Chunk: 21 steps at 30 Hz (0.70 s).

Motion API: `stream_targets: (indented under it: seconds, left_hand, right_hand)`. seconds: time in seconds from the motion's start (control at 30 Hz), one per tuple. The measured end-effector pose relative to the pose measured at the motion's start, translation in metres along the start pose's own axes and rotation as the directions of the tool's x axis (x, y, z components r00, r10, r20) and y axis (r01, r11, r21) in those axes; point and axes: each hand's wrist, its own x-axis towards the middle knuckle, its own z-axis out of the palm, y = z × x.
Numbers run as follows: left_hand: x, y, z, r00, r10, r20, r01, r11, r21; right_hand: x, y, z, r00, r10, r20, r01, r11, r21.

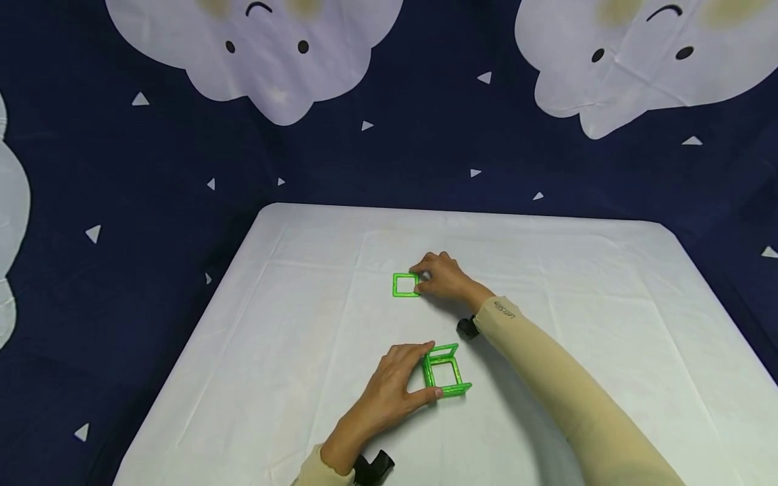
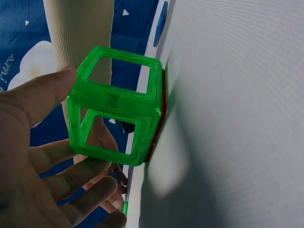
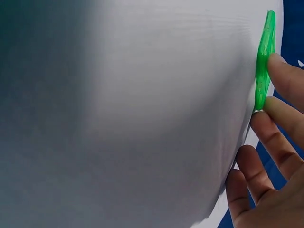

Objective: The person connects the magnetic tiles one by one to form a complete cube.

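My left hand (image 1: 392, 383) holds a small open box of green magnetic tiles (image 1: 452, 391) from its left side, with the thumb at the front and fingers at the back. The left wrist view shows two joined square green tiles (image 2: 112, 99) of this box up close, with a red edge (image 2: 157, 126) along the side toward the table. Farther off, my right hand (image 1: 445, 278) pinches a single square green magnetic tile (image 1: 394, 285) at its right side. That tile (image 3: 264, 66) appears edge-on in the right wrist view, low against the white tabletop, thumb and forefinger on it.
The white-covered table (image 1: 304, 304) has rounded far corners. Behind it hangs a dark blue cloth (image 1: 419, 155) with clouds and small triangles. A thin blue piece (image 2: 161, 23) lies near the table edge in the left wrist view.
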Motion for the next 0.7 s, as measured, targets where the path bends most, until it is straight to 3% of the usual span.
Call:
stream_targets:
  seconds: [0.43,0.7]
  left_hand:
    - [0.0001,0.0014,0.0005,1.000,-0.010,0.000,0.010,1.000,0.004]
    - [-0.0004,0.0022,0.0001,1.000,-0.023,0.004,0.023,1.000,0.006]
  right_hand:
    - [-0.0002,-0.0041,0.0018,0.999,0.043,0.001,-0.043,0.999,-0.012]
    - [-0.0005,-0.0021,0.0031,0.997,0.057,-0.061,-0.049,0.991,0.126]
